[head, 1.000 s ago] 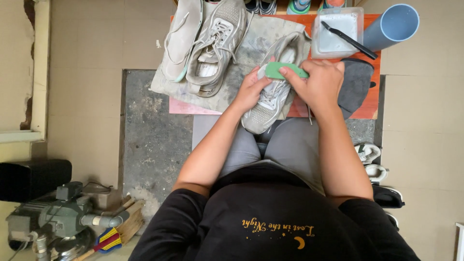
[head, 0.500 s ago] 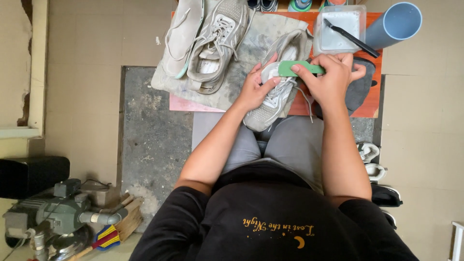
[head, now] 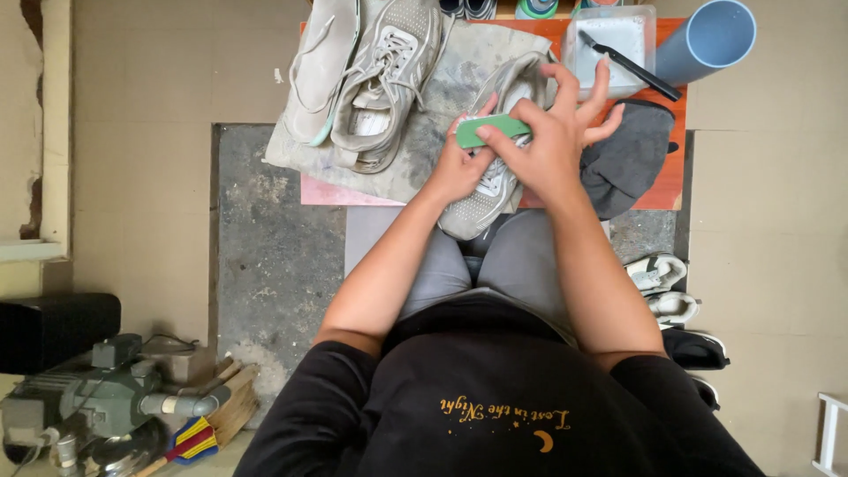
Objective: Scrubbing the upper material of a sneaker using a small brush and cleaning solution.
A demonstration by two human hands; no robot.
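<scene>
Left of the hands, a spare grey sneaker (head: pixel 382 79) lay on cloth. The worked shoe (head: pixel 495 168) was gripped by the left hand (head: pixel 459 168). The green tool (head: pixel 491 130) was pinched under the right hand (head: pixel 548 150), other fingers splayed; slippage was judged likely. Right of it, a tray (head: pixel 618 44).

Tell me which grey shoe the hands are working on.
The grey shoe nearest the person, toe pointing at the lap: left hand steadies it, right hand presses a green tool on it. The other shoe lies untouched.
</scene>
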